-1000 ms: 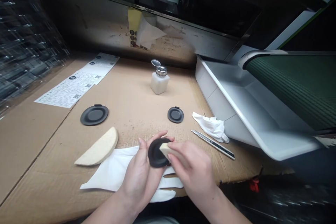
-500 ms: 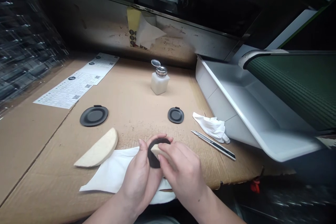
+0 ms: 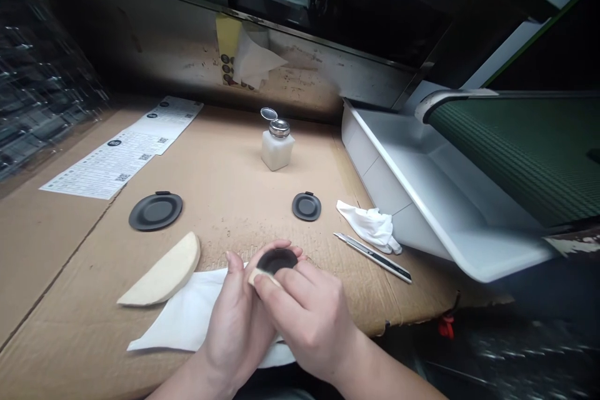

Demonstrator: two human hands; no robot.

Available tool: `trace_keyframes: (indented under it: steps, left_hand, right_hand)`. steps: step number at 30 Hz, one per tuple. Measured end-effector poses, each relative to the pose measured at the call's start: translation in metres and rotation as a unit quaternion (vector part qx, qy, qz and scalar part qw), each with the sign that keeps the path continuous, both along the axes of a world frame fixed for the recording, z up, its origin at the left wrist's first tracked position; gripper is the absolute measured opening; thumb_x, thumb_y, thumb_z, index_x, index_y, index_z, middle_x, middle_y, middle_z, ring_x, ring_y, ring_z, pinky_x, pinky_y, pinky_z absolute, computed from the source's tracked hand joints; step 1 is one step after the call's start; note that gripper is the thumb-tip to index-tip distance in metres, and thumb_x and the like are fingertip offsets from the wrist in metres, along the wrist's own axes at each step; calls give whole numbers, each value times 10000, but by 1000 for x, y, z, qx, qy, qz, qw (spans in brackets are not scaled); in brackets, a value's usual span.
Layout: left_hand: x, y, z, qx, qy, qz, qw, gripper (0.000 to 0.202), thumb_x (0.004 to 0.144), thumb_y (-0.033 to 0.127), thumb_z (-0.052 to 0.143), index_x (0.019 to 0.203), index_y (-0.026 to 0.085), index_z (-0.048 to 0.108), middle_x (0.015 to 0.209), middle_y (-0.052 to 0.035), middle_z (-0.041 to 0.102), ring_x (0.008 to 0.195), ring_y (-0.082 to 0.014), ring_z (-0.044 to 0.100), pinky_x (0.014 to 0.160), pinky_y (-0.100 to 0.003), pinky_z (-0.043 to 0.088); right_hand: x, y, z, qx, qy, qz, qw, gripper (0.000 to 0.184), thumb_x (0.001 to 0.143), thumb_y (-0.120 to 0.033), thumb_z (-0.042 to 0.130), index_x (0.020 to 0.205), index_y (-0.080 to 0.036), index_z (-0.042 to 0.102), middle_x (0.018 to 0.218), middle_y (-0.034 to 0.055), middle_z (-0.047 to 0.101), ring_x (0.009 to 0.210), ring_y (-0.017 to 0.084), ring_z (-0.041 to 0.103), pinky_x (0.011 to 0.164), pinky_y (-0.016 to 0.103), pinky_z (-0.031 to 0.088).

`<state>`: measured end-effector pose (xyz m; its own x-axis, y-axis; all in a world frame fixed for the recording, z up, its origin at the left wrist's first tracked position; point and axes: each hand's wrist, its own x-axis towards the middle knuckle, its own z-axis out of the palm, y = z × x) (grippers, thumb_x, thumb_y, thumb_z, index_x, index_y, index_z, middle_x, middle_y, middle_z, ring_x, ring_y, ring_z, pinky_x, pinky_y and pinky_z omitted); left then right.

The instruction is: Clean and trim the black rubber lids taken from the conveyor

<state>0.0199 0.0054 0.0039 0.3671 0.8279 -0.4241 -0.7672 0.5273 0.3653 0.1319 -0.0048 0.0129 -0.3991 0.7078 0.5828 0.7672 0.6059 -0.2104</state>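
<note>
My left hand [image 3: 239,319] cups a small round black lid [image 3: 277,260], its fingers curled behind it. A cream-coloured piece of sponge [image 3: 259,276] is pinched in my right hand [image 3: 312,312] and pressed against the near side of the lid, whose lower part is hidden by my fingers. Left of my hands lies a cream half-round sponge pad [image 3: 162,272], touching a white cloth [image 3: 187,312] that runs under my wrists. Two more black lids lie flat beyond my hands: a larger one [image 3: 155,211] at the left and a smaller one [image 3: 306,207] at the right.
A square pump bottle [image 3: 277,151] with its metal cap flipped up stands further back. Right of my hands lie a utility knife [image 3: 374,257] and a crumpled white cloth [image 3: 368,225], beside a white tray [image 3: 382,181]. Printed label sheets [image 3: 103,165] lie at the back left.
My right hand has moved the sponge piece from the middle of the lid to its lower left edge. The lid has tilted in my left hand. The whole view has shifted slightly.
</note>
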Motion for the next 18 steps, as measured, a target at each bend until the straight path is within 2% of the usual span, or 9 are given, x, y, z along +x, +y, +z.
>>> trace_keyframes:
  steps: [4,7,9,11,13,15,18]
  left_hand:
    - [1,-1,0,6,-18,6,1000,506,860,545,337,981,172,655,1018,-73,660,1100,-253,515,1012,-388,314]
    - [-1,-2,1,-2,-14,-2,1000,538,840,576,350,995,160,652,1045,-91,654,1120,-263,504,1018,-389,312]
    - [-2,-2,2,-8,3,-3,1000,582,814,605,373,1007,129,649,1048,-122,654,1109,-275,514,1013,-385,319]
    - [-2,-1,3,-21,20,4,1000,610,804,614,383,1017,105,643,1042,-155,656,1091,-286,529,1000,-393,334]
    - [-1,1,3,-31,23,14,999,604,809,603,384,1028,100,636,1032,-174,659,1080,-295,538,981,-417,355]
    - [1,3,3,-30,18,23,999,562,830,564,385,1035,103,631,1022,-177,663,1085,-300,539,972,-442,365]
    - [3,4,2,-17,12,23,1000,505,851,516,388,1034,112,629,1030,-170,663,1105,-301,530,986,-469,349]
  right_hand:
    - [-4,10,3,8,-4,-38,999,225,864,-155,463,1042,-168,601,737,32,605,683,133,512,600,252,417]
    - [-4,3,10,-16,-34,14,999,243,865,-171,432,1043,-147,595,695,32,570,664,143,501,580,267,411]
    - [1,-4,15,-45,-65,64,995,218,856,-169,431,983,-151,607,668,21,547,646,147,492,553,274,398]
    - [13,-9,20,-99,-79,101,987,181,860,-156,438,900,-176,613,698,13,565,667,137,506,557,258,401]
    - [32,-11,23,-150,-44,113,981,156,872,-161,460,893,-196,610,736,2,597,688,117,532,583,233,422]
    - [54,-11,24,-161,38,73,983,136,867,-179,502,950,-208,606,773,0,633,696,110,566,617,228,453]
    - [80,-13,17,-136,138,-55,980,167,818,-210,587,981,-237,605,861,4,668,754,135,620,663,246,494]
